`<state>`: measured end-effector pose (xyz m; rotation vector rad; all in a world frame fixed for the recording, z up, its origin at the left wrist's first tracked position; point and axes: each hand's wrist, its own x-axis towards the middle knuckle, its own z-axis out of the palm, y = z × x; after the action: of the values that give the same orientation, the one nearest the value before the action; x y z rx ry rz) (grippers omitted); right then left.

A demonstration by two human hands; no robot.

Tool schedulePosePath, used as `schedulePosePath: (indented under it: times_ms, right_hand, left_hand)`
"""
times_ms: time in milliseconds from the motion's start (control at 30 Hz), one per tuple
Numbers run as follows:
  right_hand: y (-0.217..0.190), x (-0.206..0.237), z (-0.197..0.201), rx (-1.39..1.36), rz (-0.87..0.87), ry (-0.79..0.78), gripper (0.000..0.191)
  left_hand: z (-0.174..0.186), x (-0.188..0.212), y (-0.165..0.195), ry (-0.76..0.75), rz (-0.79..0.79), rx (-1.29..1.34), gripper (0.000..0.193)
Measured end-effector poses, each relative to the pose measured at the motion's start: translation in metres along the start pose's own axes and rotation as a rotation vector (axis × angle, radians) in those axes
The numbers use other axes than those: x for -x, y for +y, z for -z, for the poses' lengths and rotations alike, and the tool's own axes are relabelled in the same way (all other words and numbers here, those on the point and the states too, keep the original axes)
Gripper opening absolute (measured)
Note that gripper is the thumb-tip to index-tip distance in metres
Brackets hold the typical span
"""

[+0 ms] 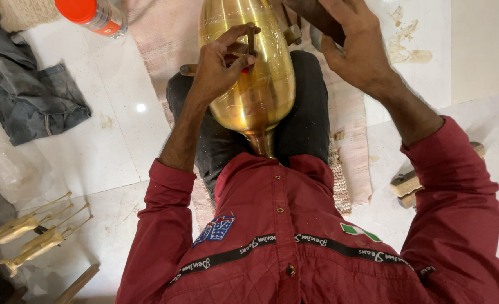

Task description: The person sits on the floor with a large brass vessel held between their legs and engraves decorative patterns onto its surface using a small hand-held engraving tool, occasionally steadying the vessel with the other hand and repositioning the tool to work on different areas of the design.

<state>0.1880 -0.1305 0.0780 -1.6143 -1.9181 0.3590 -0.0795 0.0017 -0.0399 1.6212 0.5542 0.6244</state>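
Brass vase point(255, 84) braced across lap for engraving.
Left hand point(218, 67) pinches small chisel point(251, 42) against it; right hand point(353, 48) raised, wrapped around a dark tool.

Bright, even indoor light. A small glare spot sits on the white floor point(141, 107) left of the grip; highlights streak the brass vessel point(253, 84). Soft shadows, sharp focus, edges bowed.
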Motion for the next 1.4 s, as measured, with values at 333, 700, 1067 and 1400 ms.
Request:
schedulePosePath:
  times_ms: [333,700,1067,1400]
  right_hand:
    - [-0.014,-0.018,0.004,0.189,0.143,-0.049,0.061]
    - [-0.017,-0.028,0.009,0.414,0.298,-0.050,0.058]
    - [-0.007,-0.022,0.007,0.121,0.129,-0.042,0.038]
    - [-0.033,-0.038,0.007,0.252,0.248,-0.082,0.060]
  left_hand:
    - [-0.004,0.001,0.002,0.065,0.061,-0.022,0.050]
    - [-0.015,0.015,0.001,0.198,0.220,-0.070,0.054]
    - [-0.027,0.027,-0.005,0.278,0.049,0.003,0.053]
    - [-0.030,0.026,0.000,0.332,0.067,-0.109,0.055]
